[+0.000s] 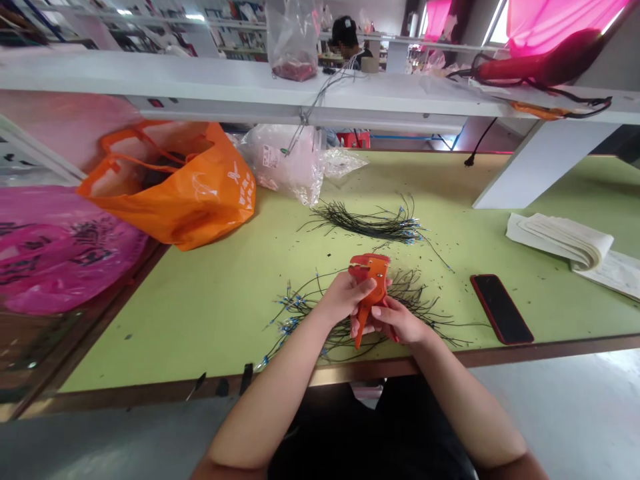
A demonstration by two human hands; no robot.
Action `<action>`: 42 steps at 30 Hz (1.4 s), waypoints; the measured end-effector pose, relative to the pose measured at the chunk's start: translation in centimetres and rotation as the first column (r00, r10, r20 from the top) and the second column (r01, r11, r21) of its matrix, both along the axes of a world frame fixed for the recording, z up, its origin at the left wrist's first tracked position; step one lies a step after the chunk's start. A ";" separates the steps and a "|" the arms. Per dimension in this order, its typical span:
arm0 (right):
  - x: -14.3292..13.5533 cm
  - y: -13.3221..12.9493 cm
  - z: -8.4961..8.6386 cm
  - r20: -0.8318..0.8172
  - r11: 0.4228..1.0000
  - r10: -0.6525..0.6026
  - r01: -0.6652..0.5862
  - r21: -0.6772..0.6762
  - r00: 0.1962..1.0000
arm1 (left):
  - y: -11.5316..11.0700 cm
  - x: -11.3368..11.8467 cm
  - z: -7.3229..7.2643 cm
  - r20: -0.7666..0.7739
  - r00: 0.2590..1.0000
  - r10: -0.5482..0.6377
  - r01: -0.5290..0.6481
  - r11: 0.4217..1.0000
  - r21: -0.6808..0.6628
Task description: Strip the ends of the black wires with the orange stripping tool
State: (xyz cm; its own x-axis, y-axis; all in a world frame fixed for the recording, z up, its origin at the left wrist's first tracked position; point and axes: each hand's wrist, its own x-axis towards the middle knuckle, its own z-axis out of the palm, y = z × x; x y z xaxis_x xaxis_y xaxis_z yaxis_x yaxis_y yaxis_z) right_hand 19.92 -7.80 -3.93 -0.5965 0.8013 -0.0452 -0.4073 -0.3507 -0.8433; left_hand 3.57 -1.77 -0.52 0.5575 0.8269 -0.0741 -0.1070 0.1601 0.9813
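Orange-red wire strippers [379, 272] are held up in front of me, jaws pointing away and handles toward my body. My left hand [346, 295] grips them near the head, its thumb lying along the side. Lower down, my right hand [397, 319] is closed around the handles. Beneath both hands a loose heap of thin black wires [420, 303] with blue-tipped ends spreads over the green tabletop [200, 320]. Farther back lies a neater bundle of black wires [367, 222], its blue and metal ends to the right. Whether a wire sits in the jaws I cannot make out.
A phone [501, 309] and folded white cloth or paper [560, 240] lie at right. An orange bag [200, 200], pink bag [70, 247] and clear plastic bags [285, 160] stand left and back. Overhead, a white shelf [200, 83] holds a red-and-black tool [540, 67]. A person [350, 43] is beyond.
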 end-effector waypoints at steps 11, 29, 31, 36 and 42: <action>1.4 0.2 2.0 -0.206 0.955 -0.281 0.293 0.032 0.937 | 4.4 -1.5 -3.0 -0.792 0.427 0.436 0.214 0.803 0.557; 1.7 0.6 1.6 -0.194 0.941 -0.323 0.336 0.039 0.926 | 3.2 2.9 -3.5 -0.807 0.436 0.398 0.379 0.733 0.566; 1.6 0.6 1.6 -0.182 0.941 -0.323 0.336 0.044 0.929 | 3.0 3.3 -3.5 -0.816 0.446 0.368 0.381 0.747 0.545; 1.4 0.6 1.3 -0.189 0.947 -0.295 0.314 0.075 0.936 | 2.9 2.6 -3.1 -0.773 0.492 0.402 0.267 0.775 0.573; 0.9 0.4 1.1 -0.068 0.967 -0.234 0.240 0.092 0.970 | 1.9 1.1 -2.2 -0.020 0.812 0.583 -0.527 0.747 0.405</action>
State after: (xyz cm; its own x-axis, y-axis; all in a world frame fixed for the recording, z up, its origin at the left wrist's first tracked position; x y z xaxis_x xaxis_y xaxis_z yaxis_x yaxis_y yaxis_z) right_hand 20.85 -7.39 -2.82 -0.3886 0.9188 0.0693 -0.5165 -0.1549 -0.8422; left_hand 4.66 0.14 -2.74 -0.0015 0.9666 0.2562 0.0757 -0.2553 0.9639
